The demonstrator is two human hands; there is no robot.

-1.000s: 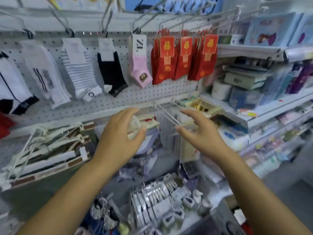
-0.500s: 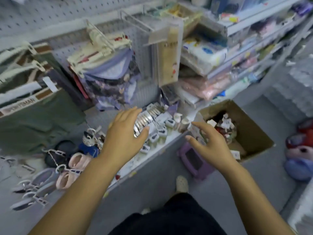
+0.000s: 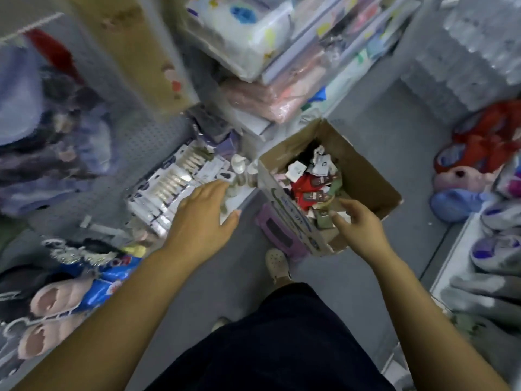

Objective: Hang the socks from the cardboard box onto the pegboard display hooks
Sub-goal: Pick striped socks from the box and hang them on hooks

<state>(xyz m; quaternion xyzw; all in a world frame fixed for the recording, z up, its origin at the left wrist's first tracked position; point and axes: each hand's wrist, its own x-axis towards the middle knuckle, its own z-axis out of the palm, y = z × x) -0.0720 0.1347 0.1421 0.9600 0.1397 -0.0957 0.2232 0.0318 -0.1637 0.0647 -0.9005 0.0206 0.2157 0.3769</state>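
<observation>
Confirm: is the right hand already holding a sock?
No. The right hand hovers open-fingered over the near edge of the cardboard box, with nothing in its grasp; the socks lie inside.

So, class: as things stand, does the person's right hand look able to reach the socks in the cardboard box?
Probably yes. The right hand hovers open over the near edge of the cardboard box, whose top is open. The socks lie heaped and uncovered just beyond its fingers, with nothing between.
</observation>
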